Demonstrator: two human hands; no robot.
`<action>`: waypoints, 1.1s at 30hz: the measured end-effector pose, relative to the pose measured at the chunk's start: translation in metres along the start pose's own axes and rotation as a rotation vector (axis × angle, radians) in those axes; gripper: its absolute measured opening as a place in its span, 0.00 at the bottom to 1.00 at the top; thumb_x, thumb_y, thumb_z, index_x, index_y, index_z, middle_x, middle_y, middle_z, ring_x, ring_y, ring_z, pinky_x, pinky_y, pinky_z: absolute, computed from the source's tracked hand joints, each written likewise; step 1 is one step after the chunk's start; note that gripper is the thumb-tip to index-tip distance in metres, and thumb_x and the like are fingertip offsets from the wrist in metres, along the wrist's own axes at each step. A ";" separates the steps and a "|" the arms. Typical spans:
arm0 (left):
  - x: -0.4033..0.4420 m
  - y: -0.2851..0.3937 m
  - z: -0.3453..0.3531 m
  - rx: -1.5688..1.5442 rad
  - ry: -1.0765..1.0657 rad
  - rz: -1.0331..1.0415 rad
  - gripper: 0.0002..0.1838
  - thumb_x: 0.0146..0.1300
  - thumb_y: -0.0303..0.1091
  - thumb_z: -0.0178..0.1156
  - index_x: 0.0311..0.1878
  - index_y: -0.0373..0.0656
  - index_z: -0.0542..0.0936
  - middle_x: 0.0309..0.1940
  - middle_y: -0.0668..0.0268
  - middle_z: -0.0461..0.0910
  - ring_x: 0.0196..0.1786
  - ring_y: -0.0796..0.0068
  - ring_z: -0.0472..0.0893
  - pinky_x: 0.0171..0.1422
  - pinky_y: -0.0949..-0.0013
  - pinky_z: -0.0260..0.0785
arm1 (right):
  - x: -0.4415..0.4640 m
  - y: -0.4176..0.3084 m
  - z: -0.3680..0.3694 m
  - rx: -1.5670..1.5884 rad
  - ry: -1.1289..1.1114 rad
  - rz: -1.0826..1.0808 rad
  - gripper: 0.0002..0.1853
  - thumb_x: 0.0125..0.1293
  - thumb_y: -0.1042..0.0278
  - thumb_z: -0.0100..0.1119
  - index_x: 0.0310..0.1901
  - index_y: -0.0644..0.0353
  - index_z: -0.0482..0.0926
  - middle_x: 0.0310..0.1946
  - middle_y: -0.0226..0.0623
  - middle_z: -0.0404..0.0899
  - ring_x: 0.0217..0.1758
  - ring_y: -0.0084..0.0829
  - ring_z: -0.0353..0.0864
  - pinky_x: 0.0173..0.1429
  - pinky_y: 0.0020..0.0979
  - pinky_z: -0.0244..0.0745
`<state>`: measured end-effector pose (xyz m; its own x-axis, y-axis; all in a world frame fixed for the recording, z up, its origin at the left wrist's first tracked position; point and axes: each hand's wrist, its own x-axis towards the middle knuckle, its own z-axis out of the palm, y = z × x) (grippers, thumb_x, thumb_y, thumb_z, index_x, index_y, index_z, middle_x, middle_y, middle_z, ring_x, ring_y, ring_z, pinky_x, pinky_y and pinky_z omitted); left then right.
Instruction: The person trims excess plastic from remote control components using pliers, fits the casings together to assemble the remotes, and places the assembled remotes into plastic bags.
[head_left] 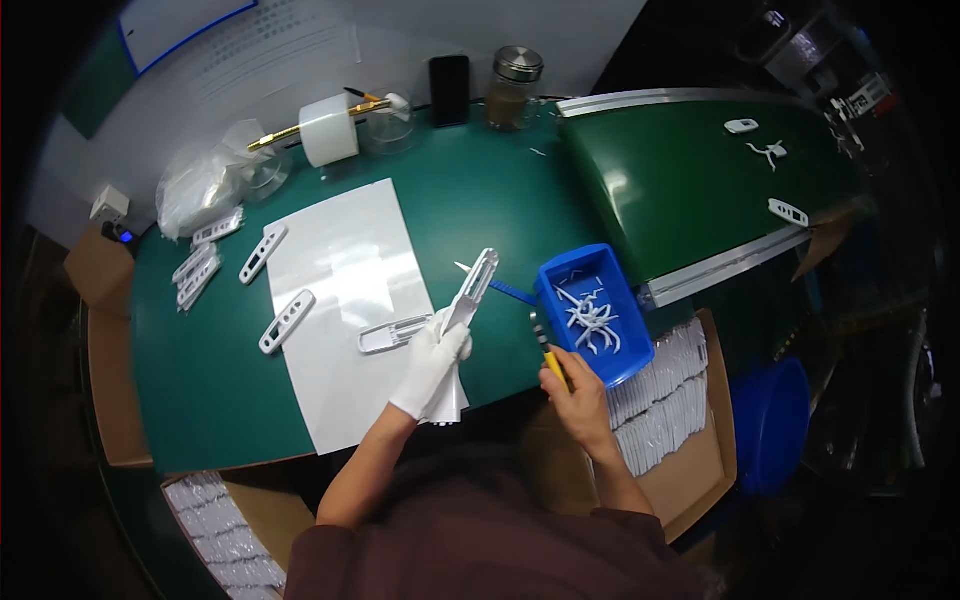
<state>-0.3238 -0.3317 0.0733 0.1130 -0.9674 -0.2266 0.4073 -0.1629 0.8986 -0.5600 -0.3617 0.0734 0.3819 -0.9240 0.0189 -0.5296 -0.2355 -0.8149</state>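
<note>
My left hand, in a white glove, is closed around white plastic casings; one long slotted piece points up and away, and more stick out below the palm. My bare right hand grips yellow-handled nippers with a dark metal head, close to the left rim of a blue tray. Curved white plastic scraps lie in that tray. Another open casing rests on the white sheet beside my gloved hand. Two finished-looking casings lie at the sheet's left edge.
Bagged casings lie at left. A tape roll, phone and lidded jar stand along the back. On the right, a green conveyor belt carries several white parts. Cartons of packed pieces and a blue bin sit below.
</note>
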 end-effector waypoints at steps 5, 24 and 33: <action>-0.039 -0.004 -0.041 0.207 0.073 -0.020 0.19 0.72 0.30 0.48 0.63 0.34 0.73 0.28 0.72 0.70 0.33 0.83 0.69 0.41 0.76 0.64 | 0.022 -0.006 0.044 -0.349 0.075 -0.228 0.25 0.62 0.65 0.69 0.58 0.66 0.77 0.49 0.46 0.78 0.52 0.48 0.78 0.56 0.42 0.73; -0.102 -0.029 -0.059 0.852 0.190 0.027 0.31 0.59 0.26 0.67 0.68 0.45 0.74 0.47 0.51 0.83 0.48 0.56 0.84 0.53 0.64 0.76 | 0.032 -0.026 0.076 0.400 -0.184 0.147 0.09 0.71 0.68 0.62 0.44 0.64 0.85 0.26 0.24 0.77 0.26 0.13 0.73 0.32 0.16 0.69; -0.096 -0.067 -0.078 0.587 0.204 0.105 0.25 0.56 0.37 0.71 0.59 0.46 0.81 0.42 0.53 0.85 0.43 0.54 0.85 0.49 0.59 0.77 | 0.026 -0.028 0.079 0.316 -0.174 0.153 0.07 0.70 0.69 0.63 0.43 0.64 0.84 0.24 0.22 0.75 0.26 0.12 0.70 0.30 0.17 0.64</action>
<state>-0.2915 -0.2131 0.0061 0.3194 -0.9371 -0.1406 -0.1747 -0.2040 0.9632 -0.4755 -0.3550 0.0503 0.4536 -0.8700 -0.1936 -0.3418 0.0308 -0.9393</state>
